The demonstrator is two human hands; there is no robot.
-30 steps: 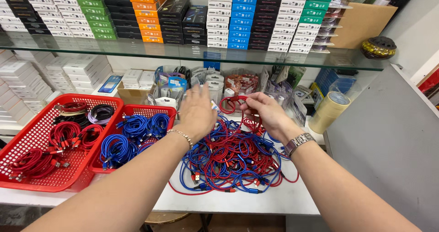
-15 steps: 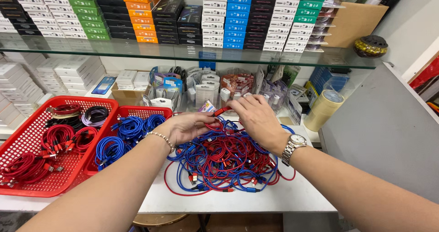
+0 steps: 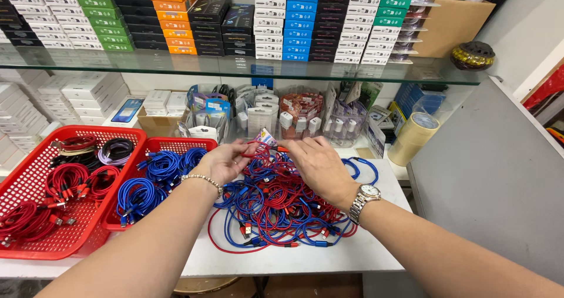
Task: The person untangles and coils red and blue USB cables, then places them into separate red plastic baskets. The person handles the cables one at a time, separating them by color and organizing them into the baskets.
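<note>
A tangled pile of red and blue cables lies on the white table. My left hand and my right hand are held just above the far side of the pile, and both pinch the same red cable, which loops between them. A bead bracelet circles my left wrist and a metal watch my right. To the left of the pile a small red basket holds coiled blue cables.
A large red basket at the left holds coiled red, black and lilac cables. Behind the pile stand clear tubs of adapters and a tape roll. Stacked boxes fill the glass shelf. A grey cabinet stands to the right.
My hands dropped onto the pile, then came back up and closer together at its far side with a red cable looped between them. The camera has tilted slightly.
</note>
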